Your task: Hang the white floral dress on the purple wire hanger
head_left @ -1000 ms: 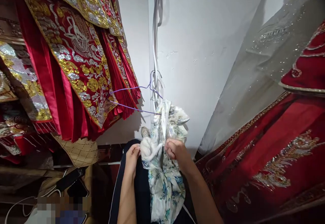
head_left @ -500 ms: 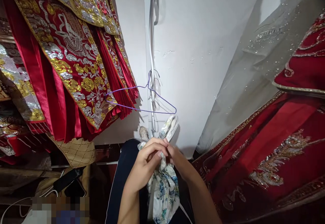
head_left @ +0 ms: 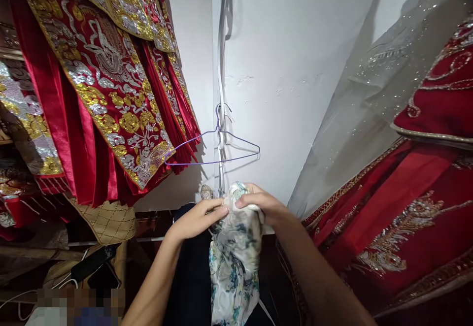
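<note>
A white fabric garment (head_left: pixel 236 252) with a blue and green floral print hangs bunched from both hands in front of my body; its exact kind cannot be made out. My left hand (head_left: pixel 207 212) pinches the upper left of the cloth between thumb and fingers. On the other side, my right hand (head_left: pixel 260 203) grips the upper edge, its thumb pressed on top of the fabric. Part of the cloth is smeared by motion. Just beyond the hands, a bare purple wire hanger (head_left: pixel 212 162) hangs from a white strap (head_left: pixel 222 65) along the wall.
Red outfits with gold and silver embroidery (head_left: pixel 121 99) hang at the left. To the right are a sheer sparkling veil-like fabric (head_left: pixel 354 104) and a beaded red garment (head_left: pixel 406 193). A stool (head_left: pixel 121 257) at lower left holds a phone (head_left: pixel 103 277) and a dark device (head_left: pixel 92 262) with a cable.
My hands have moved from close together to apart, spreading the top of the floral cloth. The upright end of fabric has folded down. The purple hanger has swung and turned to face me more.
</note>
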Demonstrator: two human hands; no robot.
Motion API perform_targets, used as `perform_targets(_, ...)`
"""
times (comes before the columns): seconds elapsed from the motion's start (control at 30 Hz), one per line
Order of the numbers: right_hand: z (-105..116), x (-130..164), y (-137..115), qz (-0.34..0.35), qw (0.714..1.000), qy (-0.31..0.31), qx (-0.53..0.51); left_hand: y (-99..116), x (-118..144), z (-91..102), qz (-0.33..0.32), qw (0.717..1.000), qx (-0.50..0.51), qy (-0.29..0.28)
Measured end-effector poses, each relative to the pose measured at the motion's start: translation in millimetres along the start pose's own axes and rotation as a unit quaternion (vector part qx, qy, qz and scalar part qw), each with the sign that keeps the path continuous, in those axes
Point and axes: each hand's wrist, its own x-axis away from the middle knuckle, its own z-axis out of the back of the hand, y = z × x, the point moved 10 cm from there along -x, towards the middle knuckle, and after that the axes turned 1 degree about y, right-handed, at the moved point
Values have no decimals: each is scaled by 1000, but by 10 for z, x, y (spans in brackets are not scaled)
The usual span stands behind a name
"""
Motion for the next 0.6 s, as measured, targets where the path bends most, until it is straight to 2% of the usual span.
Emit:
perform_targets(0.03,82,-51,-159,30,998,-2,52,-62,-27,-36,9,999,-4,-31)
perform_targets(0.07,209,-103,-366,85,990,21,110,-124,-35,-57,21,998,-12,-59)
perform_targets(0.1,378,-137,-606,156,971,74,164,-180,-26,-51,32,996,-26,-82)
perform_targets(0.17,793,-95,-1058,300,899,237,212,-275,29,66,55,990,-74,-103)
perform_targets(0.2,983,-64,-1186,346,864,306,199,-324,70,171,71,986,-109,-105)
perform_targets(0.23,1136,-89,-1236,368,846,345,172,-377,119,298,92,979,-149,-102)
perform_targets(0.27,1237,-189,-1231,367,848,351,149,-434,175,436,116,970,-190,-99)
perform_targets(0.3,1281,-341,-1197,352,863,333,143,-485,233,583,138,958,-234,-90)
perform_targets(0.37,1245,-655,-1092,316,884,280,199,-541,335,895,167,929,-327,-52)
perform_targets(0.4,1208,-780,-1030,303,881,263,250,-549,380,1043,176,912,-369,-27)
perform_targets(0.5,1146,-1020,-816,280,840,240,397,-558,485,1391,199,874,-440,48)
perform_targets(0.6,1219,-1072,-597,254,830,214,447,-551,511,1575,194,871,-439,109)
